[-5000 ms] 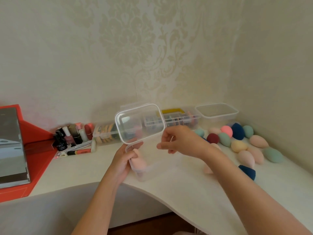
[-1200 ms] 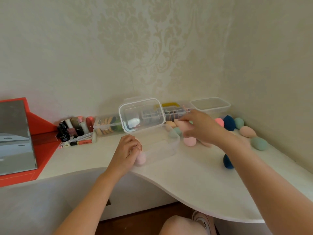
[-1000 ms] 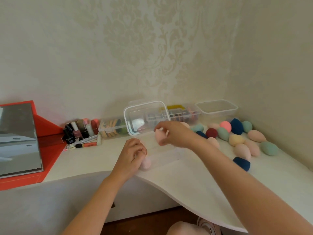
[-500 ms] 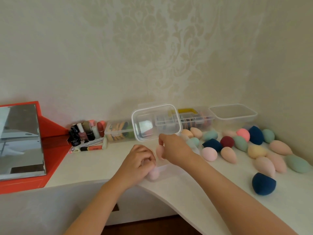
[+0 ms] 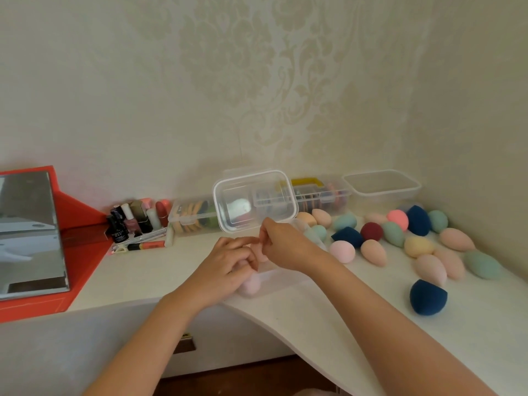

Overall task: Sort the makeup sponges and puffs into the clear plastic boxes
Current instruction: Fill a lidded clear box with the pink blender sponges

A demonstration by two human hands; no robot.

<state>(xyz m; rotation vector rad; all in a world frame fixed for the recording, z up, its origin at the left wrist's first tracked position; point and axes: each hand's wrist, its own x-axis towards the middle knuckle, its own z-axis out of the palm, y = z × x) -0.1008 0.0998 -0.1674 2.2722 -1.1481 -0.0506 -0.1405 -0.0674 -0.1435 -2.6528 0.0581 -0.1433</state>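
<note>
A small clear plastic box (image 5: 288, 277) stands at the desk's front edge, its hinged lid (image 5: 254, 201) raised behind it. A pale pink sponge (image 5: 248, 284) lies in its left end. My left hand (image 5: 228, 262) grips that left end, fingers curled over the rim. My right hand (image 5: 281, 244) pinches another pink sponge (image 5: 261, 253) just over the box opening, right beside my left fingers. Several loose egg-shaped sponges (image 5: 371, 251) in pink, peach, green, maroon and dark blue lie on the desk to the right.
Along the wall stand a clear box of flat puffs (image 5: 191, 217), a clear box with a yellow clasp (image 5: 320, 192) and a larger clear box (image 5: 381, 187). Nail polish bottles (image 5: 133, 220) and a red mirror case (image 5: 31, 238) are on the left. The desk's curved edge (image 5: 257, 312) runs below my hands.
My right hand reached into the loose sponges, took a pink one and brought it left to the box opening. My left hand stayed on the box.
</note>
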